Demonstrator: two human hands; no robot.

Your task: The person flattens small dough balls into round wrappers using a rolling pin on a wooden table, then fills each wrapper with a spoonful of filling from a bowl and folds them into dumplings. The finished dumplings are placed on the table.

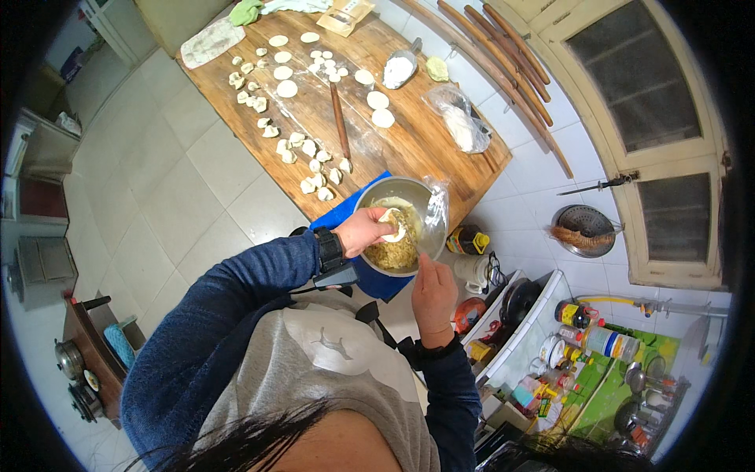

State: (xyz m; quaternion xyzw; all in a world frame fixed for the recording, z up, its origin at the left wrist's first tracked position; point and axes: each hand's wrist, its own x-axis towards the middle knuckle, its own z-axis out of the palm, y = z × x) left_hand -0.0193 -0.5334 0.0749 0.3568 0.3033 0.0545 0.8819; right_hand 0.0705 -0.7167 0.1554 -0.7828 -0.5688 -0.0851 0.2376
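My left hand (364, 230) holds a round dough wrapper (392, 226) with some filling on it, above a metal bowl (433, 236) of chopped yellowish filling (392, 255). At the bowl's near right rim, my right hand (435, 292) grips a thin utensil, most of it hidden. On the wooden table beyond lie a wooden rolling pin (340, 121), flat dough rounds (287, 89), small dough pieces (334, 77) and several folded dumplings (309, 147). Clear plastic (437, 203) clings to the bowl's right side.
The wooden table (259, 150) also bears a flour scoop (401, 68), a plastic bag (463, 121) and a cloth (212, 42). An oil bottle (469, 241) stands right of the bowl, near a white kettle (472, 271). Wooden rods (501, 65) and a strainer (584, 230) are along the wall.
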